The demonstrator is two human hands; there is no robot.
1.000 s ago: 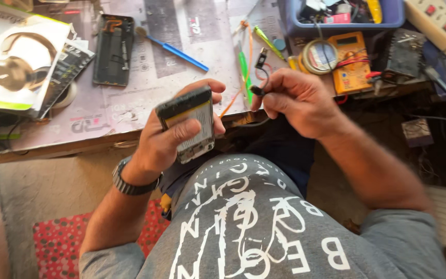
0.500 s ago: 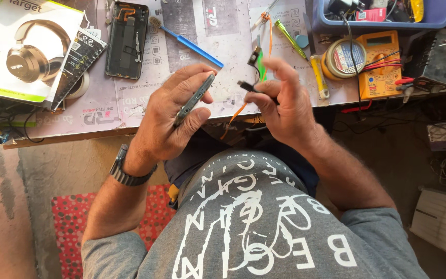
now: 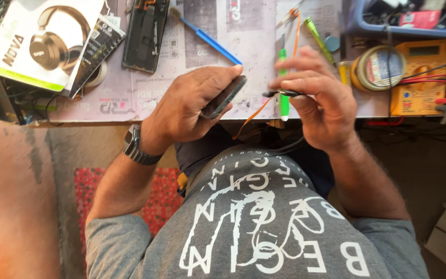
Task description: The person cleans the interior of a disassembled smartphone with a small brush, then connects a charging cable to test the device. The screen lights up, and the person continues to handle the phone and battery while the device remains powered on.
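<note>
Phone (image 3: 223,97) now turned edge-on — clamped in left hand (image 3: 192,106). Right hand (image 3: 316,101) pinching thin black tool (image 3: 284,93), brought closer to phone.

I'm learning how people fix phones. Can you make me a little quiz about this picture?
1. True or false: the left hand holds a phone edge-on.
2. What does the right hand pinch? A) a black cable plug B) a spoon C) a coin
3. Fill in: the yellow multimeter lies to the ____ of the right hand in the picture.

Key: 1 true. 2 A, the black cable plug. 3 right.
</note>
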